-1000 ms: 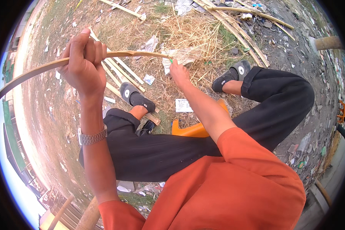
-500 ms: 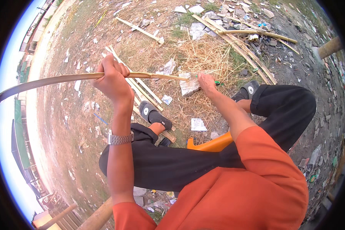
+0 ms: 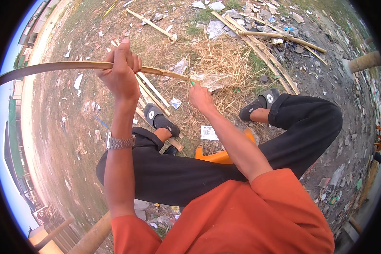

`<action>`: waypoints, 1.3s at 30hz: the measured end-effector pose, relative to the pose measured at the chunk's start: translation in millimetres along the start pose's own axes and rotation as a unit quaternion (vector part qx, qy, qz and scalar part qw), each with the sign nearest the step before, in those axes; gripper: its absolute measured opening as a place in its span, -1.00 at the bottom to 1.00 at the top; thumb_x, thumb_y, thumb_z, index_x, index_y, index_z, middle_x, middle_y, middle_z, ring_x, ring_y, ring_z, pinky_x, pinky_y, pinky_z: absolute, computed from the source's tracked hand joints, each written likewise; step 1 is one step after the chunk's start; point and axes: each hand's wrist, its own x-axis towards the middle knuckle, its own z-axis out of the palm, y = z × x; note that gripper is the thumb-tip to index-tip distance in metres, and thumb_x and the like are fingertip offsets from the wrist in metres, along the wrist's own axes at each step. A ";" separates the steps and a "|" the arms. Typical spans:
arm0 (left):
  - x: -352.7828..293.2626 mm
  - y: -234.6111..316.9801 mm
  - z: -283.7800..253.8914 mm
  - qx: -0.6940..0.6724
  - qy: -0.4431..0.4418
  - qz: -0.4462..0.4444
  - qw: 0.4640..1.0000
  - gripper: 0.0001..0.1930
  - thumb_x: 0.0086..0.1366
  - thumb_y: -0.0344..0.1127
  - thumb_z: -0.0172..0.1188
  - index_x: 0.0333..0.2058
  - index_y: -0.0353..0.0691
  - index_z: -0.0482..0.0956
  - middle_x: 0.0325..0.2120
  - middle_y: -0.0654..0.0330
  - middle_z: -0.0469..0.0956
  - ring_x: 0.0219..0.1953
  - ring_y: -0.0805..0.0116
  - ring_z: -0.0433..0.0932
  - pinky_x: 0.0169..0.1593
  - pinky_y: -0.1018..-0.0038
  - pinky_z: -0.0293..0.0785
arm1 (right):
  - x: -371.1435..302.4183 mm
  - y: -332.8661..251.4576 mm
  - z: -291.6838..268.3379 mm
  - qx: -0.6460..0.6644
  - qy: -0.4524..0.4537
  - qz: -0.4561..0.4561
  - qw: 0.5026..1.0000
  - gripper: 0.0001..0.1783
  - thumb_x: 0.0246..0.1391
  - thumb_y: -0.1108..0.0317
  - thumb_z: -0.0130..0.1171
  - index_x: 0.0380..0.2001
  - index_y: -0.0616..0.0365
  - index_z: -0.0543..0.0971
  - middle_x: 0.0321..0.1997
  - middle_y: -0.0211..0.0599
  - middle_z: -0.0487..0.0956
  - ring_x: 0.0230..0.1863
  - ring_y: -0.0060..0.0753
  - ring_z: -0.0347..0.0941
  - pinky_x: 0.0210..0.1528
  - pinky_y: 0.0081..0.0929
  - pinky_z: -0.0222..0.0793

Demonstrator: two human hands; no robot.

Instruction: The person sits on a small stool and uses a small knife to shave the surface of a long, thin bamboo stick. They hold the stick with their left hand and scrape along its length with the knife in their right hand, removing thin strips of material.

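Out over the littered dirt and dry straw [image 3: 224, 59], the left hand [image 3: 120, 74] is clamped around a long bamboo strip [image 3: 55, 66] held up about level, and the right hand [image 3: 201, 98] is closed near its far end on something small with a green tip, can't tell what. I'd keep that left grip firm, the strip steady, and work away from the knees.

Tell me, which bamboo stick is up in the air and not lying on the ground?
The long curved bamboo strip. The left hand grips it and the right hand is at its far end. The other bamboo sticks all lie flat on the dirt and straw.
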 end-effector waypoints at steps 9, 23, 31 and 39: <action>-3.5 -0.1 -0.4 -0.010 -0.036 0.010 0.999 -0.60 0.31 -0.49 0.06 -0.72 -0.10 0.22 -0.82 0.46 -0.02 -0.78 0.65 -0.09 -0.65 0.52 -0.13 | -4.9 -15.3 -17.0 0.003 0.016 -0.040 0.999 -0.61 0.30 0.11 -0.18 -0.08 0.21 0.41 -0.31 0.29 0.56 -0.19 0.32 0.52 -0.12 0.12 0.42; 0.9 1.3 -14.6 -0.040 -0.005 -0.013 0.999 -0.55 0.29 -0.51 0.06 -0.77 -0.12 0.17 -0.85 0.45 0.04 -0.81 0.65 -0.06 -0.68 0.52 -0.11 | -3.6 -6.4 -1.4 -0.025 0.021 0.033 0.999 -0.64 0.24 0.23 -0.13 -0.11 0.29 0.48 -0.20 0.18 0.59 -0.09 0.22 0.54 0.00 0.03 0.43; -5.7 3.1 -10.2 -0.019 -0.009 -0.001 1.000 -0.55 0.29 -0.49 0.09 -0.77 -0.13 0.20 -0.84 0.47 0.05 -0.80 0.67 0.01 -0.68 0.55 -0.07 | -33.1 114.5 8.0 -0.046 0.067 0.074 0.994 -0.62 0.26 0.15 -0.15 -0.13 0.25 0.46 -0.28 0.27 0.58 -0.18 0.29 0.53 -0.08 0.06 0.41; 1.9 -0.4 2.2 0.070 0.056 0.029 0.995 -0.57 0.35 -0.39 0.11 -0.71 -0.09 0.22 -0.79 0.45 0.05 -0.74 0.62 0.00 -0.62 0.51 -0.04 | -35.6 -46.8 -14.1 0.109 0.065 -0.098 0.987 -0.66 0.30 0.13 -0.19 -0.16 0.21 0.37 -0.47 0.30 0.54 -0.34 0.41 0.49 -0.22 0.20 0.37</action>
